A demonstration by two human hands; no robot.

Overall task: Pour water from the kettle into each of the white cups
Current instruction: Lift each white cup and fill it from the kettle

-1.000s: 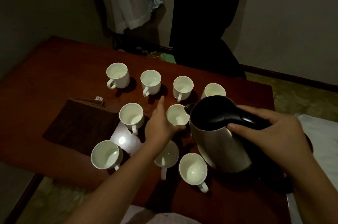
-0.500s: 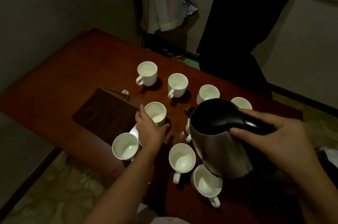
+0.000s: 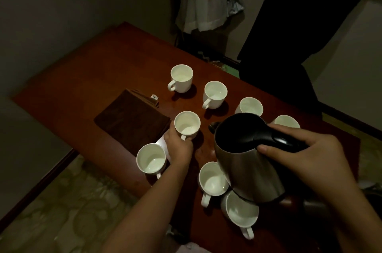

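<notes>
- Compared with half a second back, not much moved: the left hand (image 3: 179, 147) was already round the middle cup (image 3: 187, 125), and the kettle (image 3: 246, 155) hangs tipped in about the same spot over the right side of the group.
- A full second back that left hand was on a different cup, the one right by the spout, so it's hopped over to this one next to the cloth.
- Left hand now: fingers curled round the near side of the middle cup, gripping it low by the handle. Cup stands upright on the red-brown surface (image 3: 86, 79).
- Right hand (image 3: 306, 157): wrapped round the kettle's black handle, thumb along the near side, holding it off the surface, leaning left with the spout (image 3: 214, 126) facing the held cup but well short of it.
- Can't see any water coming out, too dark to tell.
- Other white cups sit around: two (image 3: 181, 78) (image 3: 215, 94) at the back, two partly hidden behind the kettle, three nearer the front edge (image 3: 151, 158).
- Folded brown cloth (image 3: 132, 120) lies just left of the held cup.
</notes>
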